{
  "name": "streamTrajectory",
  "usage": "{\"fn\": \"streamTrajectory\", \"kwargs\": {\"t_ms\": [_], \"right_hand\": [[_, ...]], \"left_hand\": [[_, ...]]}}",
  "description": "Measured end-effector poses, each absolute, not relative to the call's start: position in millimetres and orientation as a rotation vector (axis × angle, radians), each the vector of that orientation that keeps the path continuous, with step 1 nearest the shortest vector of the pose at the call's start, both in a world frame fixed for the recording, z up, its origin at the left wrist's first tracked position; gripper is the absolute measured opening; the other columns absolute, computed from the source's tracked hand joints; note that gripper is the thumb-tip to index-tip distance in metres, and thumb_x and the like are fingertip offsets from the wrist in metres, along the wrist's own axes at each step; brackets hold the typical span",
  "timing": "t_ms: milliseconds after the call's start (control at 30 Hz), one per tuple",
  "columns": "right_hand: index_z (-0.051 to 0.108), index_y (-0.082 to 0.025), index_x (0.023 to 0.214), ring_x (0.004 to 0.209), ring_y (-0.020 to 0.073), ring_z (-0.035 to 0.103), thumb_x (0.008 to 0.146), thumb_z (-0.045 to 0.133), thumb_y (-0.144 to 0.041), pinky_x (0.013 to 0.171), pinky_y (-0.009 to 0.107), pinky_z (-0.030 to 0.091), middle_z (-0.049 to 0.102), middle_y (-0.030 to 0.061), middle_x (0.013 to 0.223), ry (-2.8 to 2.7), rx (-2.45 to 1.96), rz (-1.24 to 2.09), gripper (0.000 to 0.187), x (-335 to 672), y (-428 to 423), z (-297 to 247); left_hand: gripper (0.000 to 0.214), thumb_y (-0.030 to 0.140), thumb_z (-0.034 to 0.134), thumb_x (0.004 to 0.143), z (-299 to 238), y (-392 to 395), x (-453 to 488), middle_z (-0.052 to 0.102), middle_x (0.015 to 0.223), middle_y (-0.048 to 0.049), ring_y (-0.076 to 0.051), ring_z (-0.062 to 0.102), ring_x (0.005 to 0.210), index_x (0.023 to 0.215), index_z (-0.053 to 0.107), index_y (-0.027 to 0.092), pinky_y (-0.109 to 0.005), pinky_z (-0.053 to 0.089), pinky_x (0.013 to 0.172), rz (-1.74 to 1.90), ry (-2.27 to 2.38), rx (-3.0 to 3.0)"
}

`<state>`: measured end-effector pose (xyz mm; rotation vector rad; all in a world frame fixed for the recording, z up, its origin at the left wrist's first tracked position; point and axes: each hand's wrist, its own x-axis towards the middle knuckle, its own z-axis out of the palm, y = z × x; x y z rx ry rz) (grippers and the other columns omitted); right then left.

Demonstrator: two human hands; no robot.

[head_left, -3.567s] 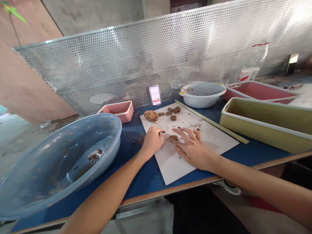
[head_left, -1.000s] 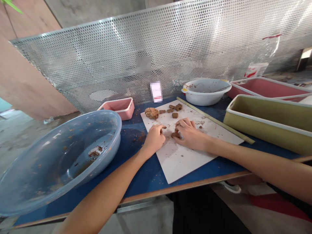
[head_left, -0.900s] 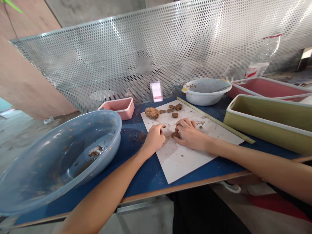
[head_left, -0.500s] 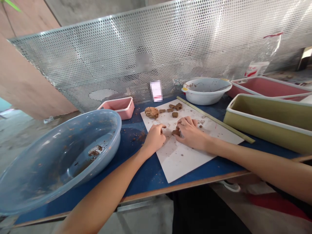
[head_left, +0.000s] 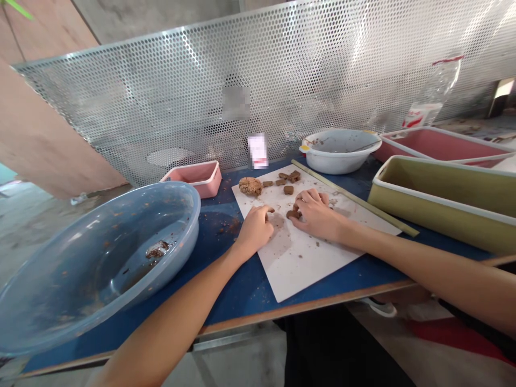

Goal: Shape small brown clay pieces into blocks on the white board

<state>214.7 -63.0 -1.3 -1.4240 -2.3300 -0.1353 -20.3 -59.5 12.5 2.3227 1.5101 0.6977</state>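
Note:
My right hand is bent over a small brown lump of clay on the white board, thumb and fingers closed about it. At the board's left side my left hand hovers or rests, fingers loosely curled, a gap between thumb and forefinger and no object visible there. Beyond the hands sit a short clay piece and several other clay bits toward the far edge. A larger, rough, crumbly tan clump lies at the board's far left corner.
A large blue basin with murky residue stands left, a small pink tray behind it. A greenish stick lies along the board's right side. Farther right are a white bowl, an olive planter, a pink planter and a plastic bottle.
My right hand and the clay lump under it have shifted slightly away from me across the board. The left hand looks almost unmoved.

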Motion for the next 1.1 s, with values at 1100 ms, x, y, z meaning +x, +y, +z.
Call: {"fn": "streamTrajectory", "kwargs": {"t_ms": [1100], "right_hand": [[0.062,-0.022,0.074,0.121,0.0453,0.05,0.082,0.08,-0.038,0.099,0.064,0.046,0.062,0.0199,0.118,-2.332,-1.424,-0.087,0.026,205.7,-58.0,15.2]], "left_hand": [[0.053,-0.01,0.055,0.077,4.9,-53.3,-24.6,0.076,0.091,-0.0074,-0.03,0.073,0.101,0.114,0.082,0.018,-0.042,0.059,0.096,0.777,1.465,2.352]]}}
